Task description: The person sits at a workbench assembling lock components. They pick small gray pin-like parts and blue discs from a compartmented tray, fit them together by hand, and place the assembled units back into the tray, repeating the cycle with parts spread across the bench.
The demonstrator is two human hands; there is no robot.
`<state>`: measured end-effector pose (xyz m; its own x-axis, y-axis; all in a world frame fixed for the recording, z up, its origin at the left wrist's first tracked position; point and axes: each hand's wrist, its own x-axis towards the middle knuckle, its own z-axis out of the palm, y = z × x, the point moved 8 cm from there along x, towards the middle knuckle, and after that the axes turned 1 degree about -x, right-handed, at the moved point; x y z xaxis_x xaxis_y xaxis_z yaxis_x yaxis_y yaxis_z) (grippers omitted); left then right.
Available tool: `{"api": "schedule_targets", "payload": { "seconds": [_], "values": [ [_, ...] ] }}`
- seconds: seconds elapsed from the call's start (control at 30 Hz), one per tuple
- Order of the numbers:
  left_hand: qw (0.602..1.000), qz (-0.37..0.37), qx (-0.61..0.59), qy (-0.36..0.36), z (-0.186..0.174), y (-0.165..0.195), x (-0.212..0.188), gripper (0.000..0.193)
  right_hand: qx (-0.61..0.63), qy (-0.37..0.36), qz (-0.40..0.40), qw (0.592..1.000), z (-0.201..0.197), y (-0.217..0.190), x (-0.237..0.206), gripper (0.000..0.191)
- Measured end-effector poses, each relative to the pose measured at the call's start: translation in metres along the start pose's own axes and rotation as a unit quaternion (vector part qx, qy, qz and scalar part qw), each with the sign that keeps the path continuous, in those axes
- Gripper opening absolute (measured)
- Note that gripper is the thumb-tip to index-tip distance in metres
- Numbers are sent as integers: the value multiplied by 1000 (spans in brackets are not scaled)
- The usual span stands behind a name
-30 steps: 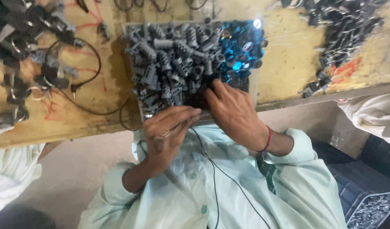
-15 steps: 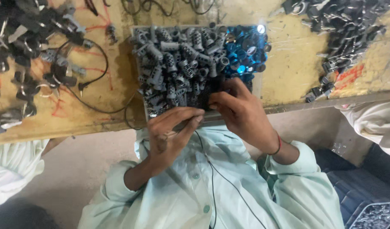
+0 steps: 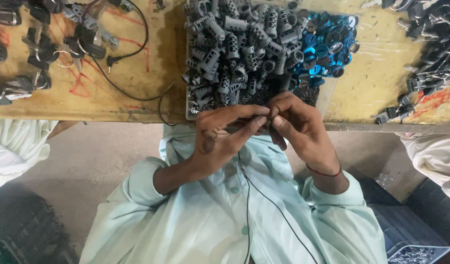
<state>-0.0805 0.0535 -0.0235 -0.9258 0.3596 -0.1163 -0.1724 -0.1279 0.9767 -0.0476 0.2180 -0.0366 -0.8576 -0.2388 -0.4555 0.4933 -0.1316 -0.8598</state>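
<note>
Left hand (image 3: 220,134) and right hand (image 3: 298,127) meet fingertip to fingertip, pinched shut on a small dark part (image 3: 270,118), held at 6 o'clock of the tray (image 3: 188,105) heaped with grey ribbed sleeves (image 3: 234,44), blue caps (image 3: 325,44) at 2 o'clock

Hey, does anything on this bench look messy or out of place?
Mostly heaped parts. The grey ribbed sleeves pile above their tray's rim, beside blue caps. A black cable trails over the bench edge.
</note>
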Motion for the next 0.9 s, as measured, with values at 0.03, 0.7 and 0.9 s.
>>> {"api": "schedule_targets", "payload": {
  "seconds": [0.03, 0.7, 0.9],
  "values": [
    [1000, 2, 0, -11, 0, 0, 0, 19, 2, -3, -4, 1000, 2, 0, 0, 14],
    [997, 51, 53, -13, -1, 10, -2, 21, -64, 12, 34, 997, 2, -6, -1, 12],
    [988, 80, 124, 51, -10, 15, -8, 21, -139, 47, 22, 989, -3, -3, -3, 13]
  ]
}}
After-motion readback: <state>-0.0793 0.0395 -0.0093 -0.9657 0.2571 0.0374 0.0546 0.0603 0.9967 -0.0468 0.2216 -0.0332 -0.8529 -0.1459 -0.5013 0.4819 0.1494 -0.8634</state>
